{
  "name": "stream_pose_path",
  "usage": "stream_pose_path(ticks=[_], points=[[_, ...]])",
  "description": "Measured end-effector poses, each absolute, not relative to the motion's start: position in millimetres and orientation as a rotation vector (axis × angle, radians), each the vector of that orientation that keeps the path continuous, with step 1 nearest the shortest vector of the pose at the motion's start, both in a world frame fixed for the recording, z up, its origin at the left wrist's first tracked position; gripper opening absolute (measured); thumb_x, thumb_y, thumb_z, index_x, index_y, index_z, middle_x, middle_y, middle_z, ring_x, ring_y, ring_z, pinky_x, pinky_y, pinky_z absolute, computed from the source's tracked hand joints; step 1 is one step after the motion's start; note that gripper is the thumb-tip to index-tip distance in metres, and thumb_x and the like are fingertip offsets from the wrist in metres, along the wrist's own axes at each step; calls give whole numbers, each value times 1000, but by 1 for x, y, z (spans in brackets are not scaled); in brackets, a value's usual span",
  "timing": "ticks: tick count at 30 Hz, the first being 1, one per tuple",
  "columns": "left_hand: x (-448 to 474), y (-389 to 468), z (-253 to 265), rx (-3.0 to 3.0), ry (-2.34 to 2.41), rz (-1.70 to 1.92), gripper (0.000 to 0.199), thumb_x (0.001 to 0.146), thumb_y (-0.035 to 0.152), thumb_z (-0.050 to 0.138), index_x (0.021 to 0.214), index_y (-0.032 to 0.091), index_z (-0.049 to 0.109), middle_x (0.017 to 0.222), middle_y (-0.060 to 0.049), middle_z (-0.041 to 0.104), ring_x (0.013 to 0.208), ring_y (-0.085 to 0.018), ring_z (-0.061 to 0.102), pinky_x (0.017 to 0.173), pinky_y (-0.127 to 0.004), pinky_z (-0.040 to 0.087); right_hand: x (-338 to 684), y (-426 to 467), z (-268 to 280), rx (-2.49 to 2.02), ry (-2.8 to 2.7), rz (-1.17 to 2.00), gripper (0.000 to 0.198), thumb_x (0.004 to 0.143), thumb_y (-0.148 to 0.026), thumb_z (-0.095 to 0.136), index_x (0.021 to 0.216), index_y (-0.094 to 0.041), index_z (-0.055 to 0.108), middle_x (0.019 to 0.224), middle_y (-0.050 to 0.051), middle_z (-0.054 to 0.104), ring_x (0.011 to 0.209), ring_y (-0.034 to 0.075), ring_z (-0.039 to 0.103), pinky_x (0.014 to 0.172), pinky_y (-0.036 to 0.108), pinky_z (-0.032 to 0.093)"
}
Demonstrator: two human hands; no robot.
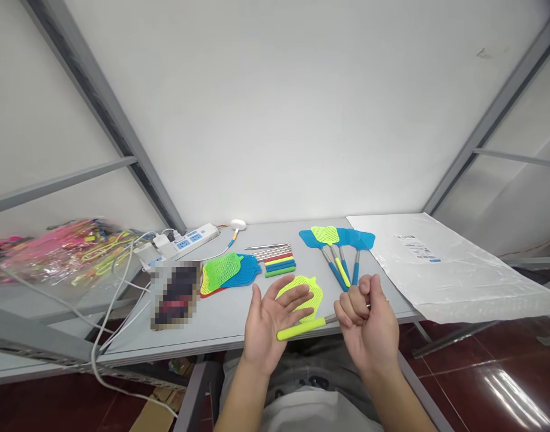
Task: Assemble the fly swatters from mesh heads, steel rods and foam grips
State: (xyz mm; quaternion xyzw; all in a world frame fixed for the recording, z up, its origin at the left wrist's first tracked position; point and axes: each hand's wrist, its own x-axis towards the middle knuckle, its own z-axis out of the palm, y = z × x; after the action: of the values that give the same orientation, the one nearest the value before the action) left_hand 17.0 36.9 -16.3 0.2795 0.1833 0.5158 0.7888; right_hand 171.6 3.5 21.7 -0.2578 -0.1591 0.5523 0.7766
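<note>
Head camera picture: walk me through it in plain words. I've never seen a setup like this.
There is no machine here, just a person's two bare hands. The only picture comes from a camera worn on the head, looking forward and down. The right hand is closed around a metal rod with a yellow-green handle. The left hand is open beside that handle; I can't tell whether they touch. On the table lie loose mesh heads, more metal rods, coloured handles and, towards the right, swatters with heads and handles joined. A power strip sits at the back left.
</note>
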Motion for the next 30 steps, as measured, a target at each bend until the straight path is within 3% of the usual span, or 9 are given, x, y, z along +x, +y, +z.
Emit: stream_pose_path(ticks=[3, 8, 16, 30], points=[[17, 45, -34, 467, 284, 1080, 62, 96, 62, 30, 112, 14, 67, 101, -16, 73, 100, -33, 67, 87, -48, 49, 166, 4, 15, -584, -403, 1160, 37, 97, -48, 47, 71, -21, 47, 47, -11, 19, 42, 8, 13, 39, 22, 24], [27, 47, -53, 352, 215, 1084, 59, 97, 59, 30, 106, 15, 68, 94, -14, 73, 99, -32, 66, 87, -49, 47, 159, 3, 9, -601, -454, 1138, 36, 97, -48, 44, 72, -22, 46, 47, -11, 20, 41, 8, 13, 39, 22, 24], [38, 32, -33, 410, 302, 1205, 62, 95, 63, 30, 93, 13, 67, 79, -9, 63, 78, -21, 60, 82, -38, 49, 157, -2, 16, -574, -521, 1134, 38, 97, -50, 44, 71, -22, 42, 46, -12, 19, 39, 7, 15, 43, 23, 29], [37, 18, -10, 453, 378, 1256, 65, 94, 66, 26, 84, 14, 64, 70, -5, 55, 68, -16, 52, 68, -30, 48, 146, -6, 19, -521, -527, 1183, 40, 98, -49, 43, 68, -22, 41, 42, -12, 18, 38, 7, 11, 45, 23, 30]])
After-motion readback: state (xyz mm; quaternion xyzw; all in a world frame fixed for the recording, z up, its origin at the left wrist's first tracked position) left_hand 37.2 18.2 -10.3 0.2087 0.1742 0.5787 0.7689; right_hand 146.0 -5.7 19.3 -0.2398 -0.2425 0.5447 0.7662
